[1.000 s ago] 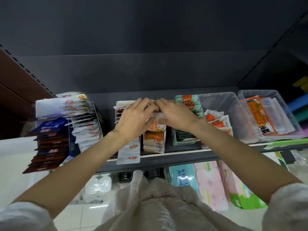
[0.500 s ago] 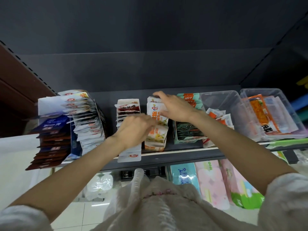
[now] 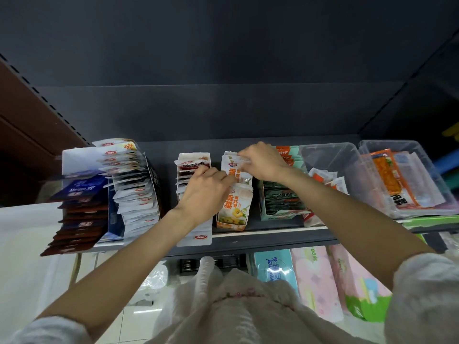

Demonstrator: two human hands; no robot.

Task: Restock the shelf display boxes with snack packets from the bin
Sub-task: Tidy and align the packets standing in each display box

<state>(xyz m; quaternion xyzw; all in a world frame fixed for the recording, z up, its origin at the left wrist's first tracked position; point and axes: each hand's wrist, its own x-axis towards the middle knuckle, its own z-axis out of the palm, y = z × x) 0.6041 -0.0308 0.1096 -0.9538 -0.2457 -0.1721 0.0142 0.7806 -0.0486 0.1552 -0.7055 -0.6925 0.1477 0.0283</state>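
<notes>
A narrow orange display box (image 3: 232, 223) stands on the dark shelf (image 3: 248, 240), filled with white and yellow snack packets (image 3: 236, 203). My left hand (image 3: 206, 192) lies against the left side of the packet row, fingers curled at the packets' edge. My right hand (image 3: 263, 161) reaches over the back of the row and pinches the top of the rear packets (image 3: 232, 160). A clear plastic bin (image 3: 332, 175) to the right holds a few loose orange and white packets (image 3: 323, 176).
A white box of red-labelled packets (image 3: 192, 170) stands left of the orange box, a green box of dark packets (image 3: 283, 197) to its right. Tall stacked packets (image 3: 131, 184) fill the shelf's left end. A second clear bin (image 3: 407, 180) sits far right. Tissue packs (image 3: 315, 276) lie below.
The hands have parted from a joined grip above the box. The right hand moved to the back of the packet row; the left hand came against its left side.
</notes>
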